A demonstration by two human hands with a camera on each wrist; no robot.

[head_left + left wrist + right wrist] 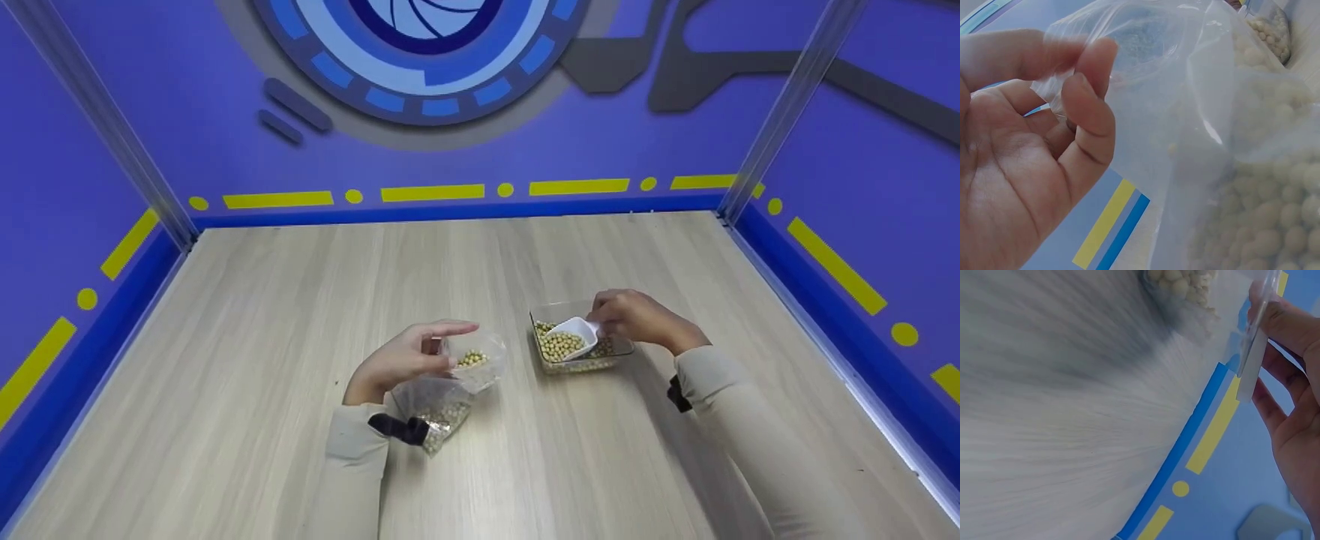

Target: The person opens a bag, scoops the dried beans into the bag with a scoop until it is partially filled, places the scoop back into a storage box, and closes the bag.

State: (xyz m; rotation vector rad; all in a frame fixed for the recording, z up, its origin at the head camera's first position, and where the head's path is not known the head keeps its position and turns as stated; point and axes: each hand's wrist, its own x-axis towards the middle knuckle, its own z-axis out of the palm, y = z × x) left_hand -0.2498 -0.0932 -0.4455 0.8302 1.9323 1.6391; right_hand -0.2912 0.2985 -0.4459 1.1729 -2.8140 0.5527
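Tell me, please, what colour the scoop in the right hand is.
The scoop is white; it shows best in the head view.

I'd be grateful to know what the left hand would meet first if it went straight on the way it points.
Beyond the clear plastic bag that the left hand pinches, the clear, glass-like rectangular container looks first in line, though height is unclear; the hand might pass over it.

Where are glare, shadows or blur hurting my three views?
Head: glints on the plastic bag, a shadow on the tabletop beside the right sleeve; left wrist: white glare streaks on the bag, beans inside look hazy; right wrist: dim picture, tabletop grain smeared into soft streaks.
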